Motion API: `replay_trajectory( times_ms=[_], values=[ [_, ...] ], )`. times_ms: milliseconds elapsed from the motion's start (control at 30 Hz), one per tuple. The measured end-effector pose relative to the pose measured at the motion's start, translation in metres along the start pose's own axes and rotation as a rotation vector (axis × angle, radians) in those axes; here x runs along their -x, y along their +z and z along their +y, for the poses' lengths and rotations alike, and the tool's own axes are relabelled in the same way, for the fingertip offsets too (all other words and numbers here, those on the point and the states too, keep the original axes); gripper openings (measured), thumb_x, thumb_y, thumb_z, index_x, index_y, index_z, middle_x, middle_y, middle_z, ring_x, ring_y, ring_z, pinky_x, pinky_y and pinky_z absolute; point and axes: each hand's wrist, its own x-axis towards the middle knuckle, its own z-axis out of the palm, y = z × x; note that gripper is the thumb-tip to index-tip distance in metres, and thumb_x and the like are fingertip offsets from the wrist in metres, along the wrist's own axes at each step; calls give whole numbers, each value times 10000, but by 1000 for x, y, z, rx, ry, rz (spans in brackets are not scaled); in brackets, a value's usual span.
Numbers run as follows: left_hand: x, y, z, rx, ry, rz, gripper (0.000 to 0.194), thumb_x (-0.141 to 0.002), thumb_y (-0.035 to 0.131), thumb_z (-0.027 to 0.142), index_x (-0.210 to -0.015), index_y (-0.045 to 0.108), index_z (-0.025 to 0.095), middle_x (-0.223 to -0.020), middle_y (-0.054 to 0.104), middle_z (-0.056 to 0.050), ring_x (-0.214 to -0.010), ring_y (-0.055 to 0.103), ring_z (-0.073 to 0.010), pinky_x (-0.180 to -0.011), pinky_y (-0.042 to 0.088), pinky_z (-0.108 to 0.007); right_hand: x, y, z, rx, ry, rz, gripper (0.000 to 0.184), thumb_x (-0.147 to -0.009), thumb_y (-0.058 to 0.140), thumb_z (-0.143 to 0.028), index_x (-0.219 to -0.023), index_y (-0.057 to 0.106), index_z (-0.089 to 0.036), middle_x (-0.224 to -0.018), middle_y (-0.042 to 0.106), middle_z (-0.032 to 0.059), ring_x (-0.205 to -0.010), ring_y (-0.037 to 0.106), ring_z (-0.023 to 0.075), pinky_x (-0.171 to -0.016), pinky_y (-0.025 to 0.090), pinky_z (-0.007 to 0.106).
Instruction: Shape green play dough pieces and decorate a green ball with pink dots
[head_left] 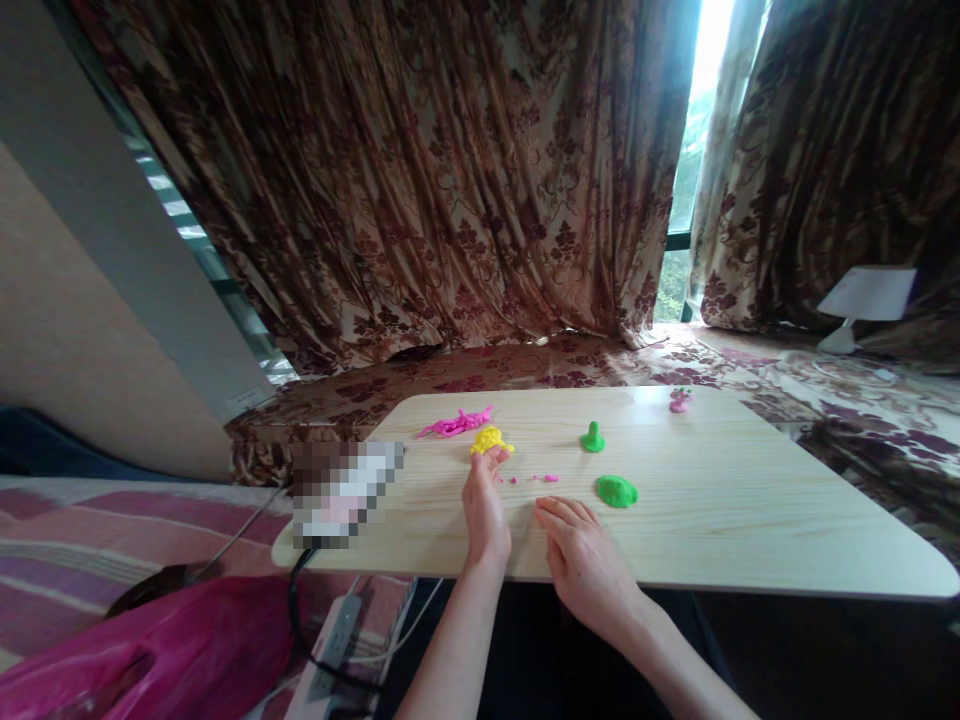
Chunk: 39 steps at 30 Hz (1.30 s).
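The left hand (pixel 487 510) is raised on edge beside the yellow lump (pixel 489 440), its fingertips overlapping it in view; whether they touch is unclear. The right hand (pixel 581 545) lies palm down near the front of the desk (pixel 720 500). Small pink bits (pixel 550 478) lie in a row just beyond the hands. Pink strands (pixel 459 423) sit left of the yellow lump. To the right are a flat green piece (pixel 616 491), a green knobbed piece (pixel 593 437) and, farther back, a pink figure (pixel 680 402). Behind hang patterned curtains (pixel 450 180); a white lamp (pixel 866 295) stands at right.
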Motion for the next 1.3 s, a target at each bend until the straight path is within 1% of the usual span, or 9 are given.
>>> replay_trajectory(
  times_ms=[133, 267, 467, 567, 700, 833, 933, 1133, 1300],
  values=[
    [-4, -6, -2, -73, 65, -2, 385, -850, 401, 429, -936, 646, 145, -953, 680, -91, -1067, 554, -191, -1016, 281, -340, -13, -7, 8, 63, -20, -23, 360, -802, 422, -71, -1090, 604, -187, -1120, 612, 68, -1039, 533, 186, -893, 399, 323],
    [-6, -8, -1, -121, 124, -9, 368, -845, 410, 424, -917, 643, 149, -972, 662, -84, -1040, 559, -199, -989, 314, -345, -45, -17, 32, 169, 60, -32, 237, -830, 467, -157, -970, 658, -179, -980, 649, 86, -949, 565, 209, -834, 398, 324],
    [15, -5, 8, -235, 216, -110, 114, -743, 602, 259, -817, 675, 213, -956, 630, -57, -1035, 512, -217, -1001, 278, -305, -72, -6, 49, 128, 96, -53, 170, -775, 548, -199, -676, 680, -156, -755, 656, 86, -785, 597, 200, -727, 410, 282],
    [36, -5, 6, -458, 290, -294, 126, -682, 659, 199, -797, 686, 242, -932, 594, -65, -1032, 480, -245, -1012, 249, -321, -71, -13, 55, 36, 132, -3, 199, -817, 500, -228, -748, 675, -164, -777, 667, 69, -759, 609, 179, -688, 424, 261],
    [52, 5, -5, -805, 374, -488, 250, -658, 672, 201, -901, 668, 260, -903, 569, -70, -966, 484, -270, -971, 268, -386, -65, -42, 77, -109, 216, 99, 227, -857, 447, -286, -896, 637, -167, -789, 686, 56, -728, 636, 174, -655, 465, 268],
    [48, 20, -10, -1177, 502, -516, 150, -696, 603, 184, -831, 649, 231, -827, 576, -52, -886, 509, -247, -888, 314, -404, -46, -67, 92, -240, 268, 153, 231, -825, 500, -326, -909, 619, -147, -752, 696, 65, -668, 652, 179, -587, 499, 265],
    [40, 23, -5, -1335, 569, -486, 107, -733, 543, 156, -751, 629, 217, -794, 595, -37, -856, 526, -222, -864, 321, -392, -26, -72, 85, -329, 279, 156, 225, -808, 528, -308, -919, 628, -139, -773, 695, 71, -678, 649, 176, -578, 503, 256],
    [44, 18, 15, -1157, 560, -428, 161, -797, 499, 210, -871, 643, 214, -888, 641, -53, -892, 553, -213, -853, 353, -360, -4, -52, 52, -536, 240, 113, 179, -801, 563, -260, -916, 666, -169, -808, 670, 43, -723, 609, 166, -641, 474, 266],
    [63, 15, 30, -731, 279, -568, 242, -833, 476, 276, -966, 665, 204, -957, 668, -65, -917, 585, -197, -860, 399, -306, -6, -41, 34, -606, 209, 87, 120, -818, 553, -240, -872, 649, -193, -788, 659, 17, -728, 608, 156, -665, 472, 264]
  ],
)
